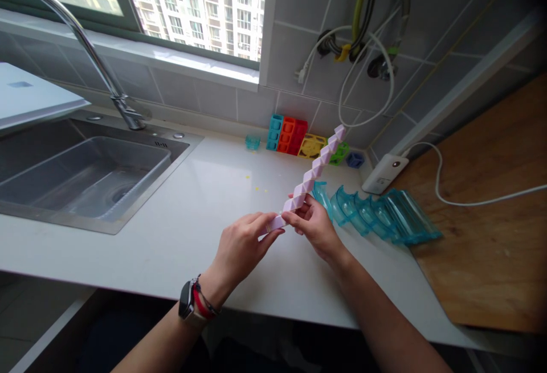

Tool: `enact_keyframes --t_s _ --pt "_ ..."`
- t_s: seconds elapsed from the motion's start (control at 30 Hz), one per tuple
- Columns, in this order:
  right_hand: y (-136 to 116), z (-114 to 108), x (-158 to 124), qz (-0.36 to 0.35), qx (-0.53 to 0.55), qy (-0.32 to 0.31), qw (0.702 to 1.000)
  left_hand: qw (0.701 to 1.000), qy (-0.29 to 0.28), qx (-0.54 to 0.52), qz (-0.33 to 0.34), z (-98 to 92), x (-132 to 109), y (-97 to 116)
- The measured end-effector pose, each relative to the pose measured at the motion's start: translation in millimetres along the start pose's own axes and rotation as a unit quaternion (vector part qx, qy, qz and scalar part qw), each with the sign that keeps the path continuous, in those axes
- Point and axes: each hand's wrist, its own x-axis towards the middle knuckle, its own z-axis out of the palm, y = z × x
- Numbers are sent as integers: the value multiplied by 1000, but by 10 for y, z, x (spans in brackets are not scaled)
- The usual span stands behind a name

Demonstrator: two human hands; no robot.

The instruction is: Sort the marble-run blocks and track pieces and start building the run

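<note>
A long pink and white twist-snake puzzle (314,171) stretches straight out over the white counter (192,230), pointing up and to the right. My left hand (241,245) pinches its near end with fingers closed. My right hand (314,222) grips the segments just beyond, fingers wrapped round them. A watch and red band sit on my left wrist.
A steel sink (85,173) with a curved tap (77,37) lies to the left. Coloured plastic blocks (290,136) line the back wall. Clear teal curved track pieces (376,210) lie right of my hands. A white adapter (384,172) with cable rests beside a wooden surface (491,219).
</note>
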Motion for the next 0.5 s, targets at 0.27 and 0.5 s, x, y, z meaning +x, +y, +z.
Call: enact_keyframes --t_s 0.27,0.5 --pt "14 13 -11 2 -14 -2 1000 999 -4 37 -4 14 -11 -6" --pt "-20 33 -34 -26 -21 -4 999 999 -23 -38 -24 14 1 21"
